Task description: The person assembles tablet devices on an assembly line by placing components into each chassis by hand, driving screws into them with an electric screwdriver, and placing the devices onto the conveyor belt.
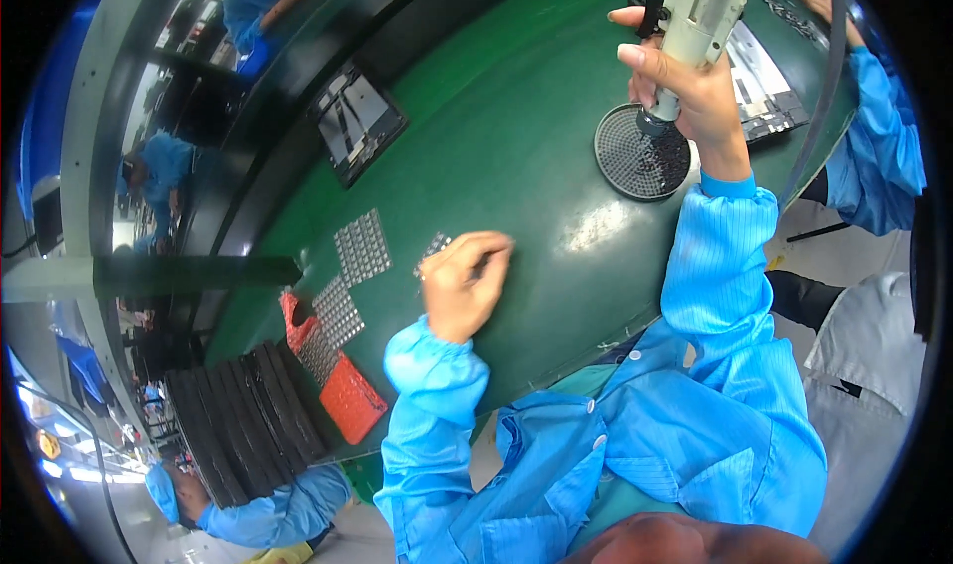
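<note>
My right hand (707,97) grips a pale electric screwdriver (703,13), held upright with its nose down over a round gridded dish (615,157). Small dark screws (667,167) lie heaped in the dish's right side. The tool's tip is too small to make out against them. My left hand (463,281) hovers at or just above the green table (526,207), its fingers curled together; what is between them is hidden. A small piece of grey gridded sheet (434,251) shows right behind those fingers.
Two gridded sheets (363,246) lie left of my left hand, near a red packet (352,400) and black stacked slabs (248,420). Opened flat devices rest at the back left (359,122) and back right (764,87). A co-worker's sleeve (884,132) is at the right.
</note>
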### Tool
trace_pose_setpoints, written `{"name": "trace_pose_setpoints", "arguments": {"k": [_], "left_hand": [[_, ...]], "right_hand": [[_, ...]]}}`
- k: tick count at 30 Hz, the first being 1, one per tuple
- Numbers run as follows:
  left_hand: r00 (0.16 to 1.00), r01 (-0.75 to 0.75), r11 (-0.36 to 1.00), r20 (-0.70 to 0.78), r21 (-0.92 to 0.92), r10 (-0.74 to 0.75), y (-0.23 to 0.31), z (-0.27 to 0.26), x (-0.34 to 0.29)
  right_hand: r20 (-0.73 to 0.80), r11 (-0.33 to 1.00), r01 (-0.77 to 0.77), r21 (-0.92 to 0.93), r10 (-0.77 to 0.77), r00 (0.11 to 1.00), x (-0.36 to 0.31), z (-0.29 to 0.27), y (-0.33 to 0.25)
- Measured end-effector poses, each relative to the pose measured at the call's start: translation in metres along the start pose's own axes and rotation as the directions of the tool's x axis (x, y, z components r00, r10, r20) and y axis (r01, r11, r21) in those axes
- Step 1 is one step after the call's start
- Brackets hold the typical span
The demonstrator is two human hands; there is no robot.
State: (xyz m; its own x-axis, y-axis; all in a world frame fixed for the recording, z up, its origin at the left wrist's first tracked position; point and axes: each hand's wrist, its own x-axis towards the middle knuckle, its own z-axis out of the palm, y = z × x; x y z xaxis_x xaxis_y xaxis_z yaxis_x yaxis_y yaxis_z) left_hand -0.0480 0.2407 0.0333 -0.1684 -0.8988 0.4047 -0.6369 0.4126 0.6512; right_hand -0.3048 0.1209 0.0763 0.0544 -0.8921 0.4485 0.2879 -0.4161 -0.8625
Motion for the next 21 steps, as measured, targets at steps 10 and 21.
{"name": "trace_pose_setpoints", "arguments": {"k": [10,21], "left_hand": [[0.943,-0.325,0.944,0.055,-0.066,0.328,0.027,0.113,0.077],[0.927,-0.052,0.537,0.24,0.842,-0.288,-0.189,-0.117,0.105]], "right_hand": [[-0.098,0.991,-0.111,-0.069,0.104,0.99,-0.001,-0.013,0.014],[-0.114,0.984,0.098,-0.152,-0.116,0.987,0.0,-0.007,0.018]]}}
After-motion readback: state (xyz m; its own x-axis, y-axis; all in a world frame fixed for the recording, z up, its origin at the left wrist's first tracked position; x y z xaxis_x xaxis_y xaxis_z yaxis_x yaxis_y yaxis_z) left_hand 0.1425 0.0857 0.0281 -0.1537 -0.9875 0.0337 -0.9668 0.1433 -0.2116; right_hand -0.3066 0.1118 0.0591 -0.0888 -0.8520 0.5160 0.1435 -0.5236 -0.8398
